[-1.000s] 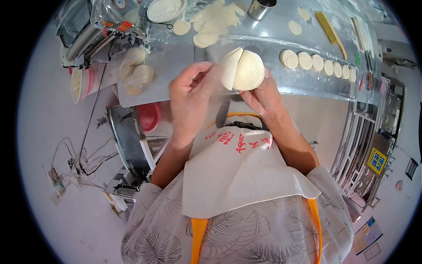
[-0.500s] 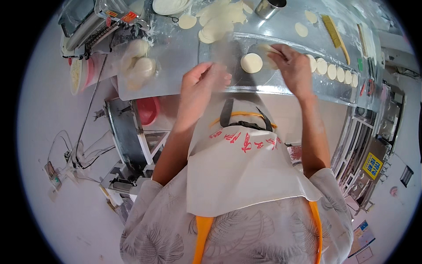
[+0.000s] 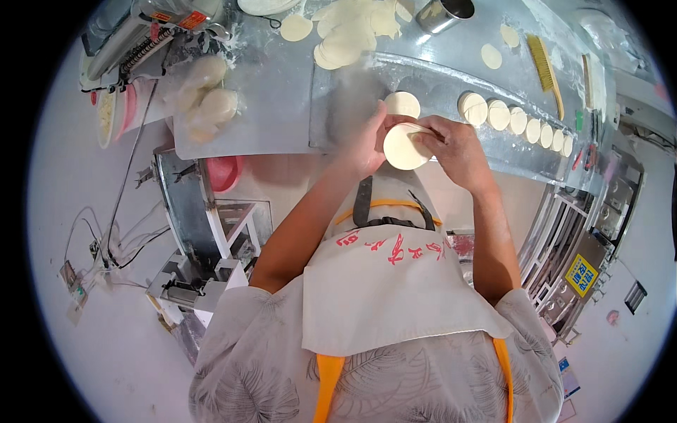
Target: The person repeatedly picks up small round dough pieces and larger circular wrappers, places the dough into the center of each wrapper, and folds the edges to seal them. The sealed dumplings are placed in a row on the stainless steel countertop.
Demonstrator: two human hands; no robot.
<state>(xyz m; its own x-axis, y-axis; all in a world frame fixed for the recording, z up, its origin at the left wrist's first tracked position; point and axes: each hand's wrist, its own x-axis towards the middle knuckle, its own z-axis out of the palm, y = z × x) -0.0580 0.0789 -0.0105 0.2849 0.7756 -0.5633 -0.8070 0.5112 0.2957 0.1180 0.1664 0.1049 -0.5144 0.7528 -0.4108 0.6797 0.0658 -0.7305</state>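
I hold a round, pale dough wrapper, or thin stack of them [image 3: 403,148], between both hands near the table's front edge. My left hand [image 3: 368,144] is closed at its left side, partly behind it. My right hand [image 3: 458,151] pinches it from the right, thumb on its face. Just behind them a round dough stack [image 3: 403,103] lies on the metal work surface [image 3: 338,106]. To the right, a row of several round wrapper stacks [image 3: 517,120] runs along the surface.
Dough scraps and rounds [image 3: 345,32], a steel cup [image 3: 444,14] and a yellow brush [image 3: 545,70] lie farther back. At left are a machine [image 3: 134,42], bagged dough [image 3: 215,106] and a pink-rimmed tub [image 3: 113,113]. A red basin [image 3: 222,173] is below.
A round stack now lies behind my hands. My right hand, out to the right half a second ago, has come back down and left to meet my left hand around a wrapper.
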